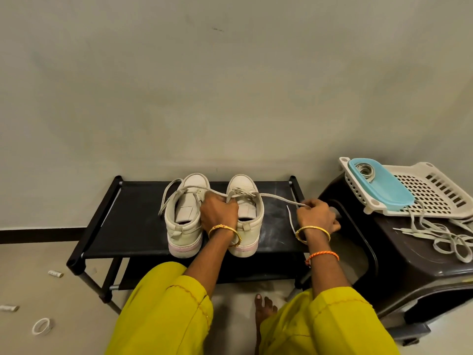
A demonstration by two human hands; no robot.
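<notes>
Lacing the right-hand shoe (247,216) on the shoe rack (138,216).
Your left hand (218,213) grips the lace (279,198) at the eyelets; right hand (317,213) pinches it, stretched toward 3 o'clock. Next, likely: feed its tip through an eyelet.

Both arms outstretched, left hand (218,212) and right hand (317,213) curled, knuckles up.

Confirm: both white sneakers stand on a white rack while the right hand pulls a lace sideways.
Wrong colour: in the head view the rack is black. Both white sneakers stand on it while the right hand pulls a lace sideways.
</notes>
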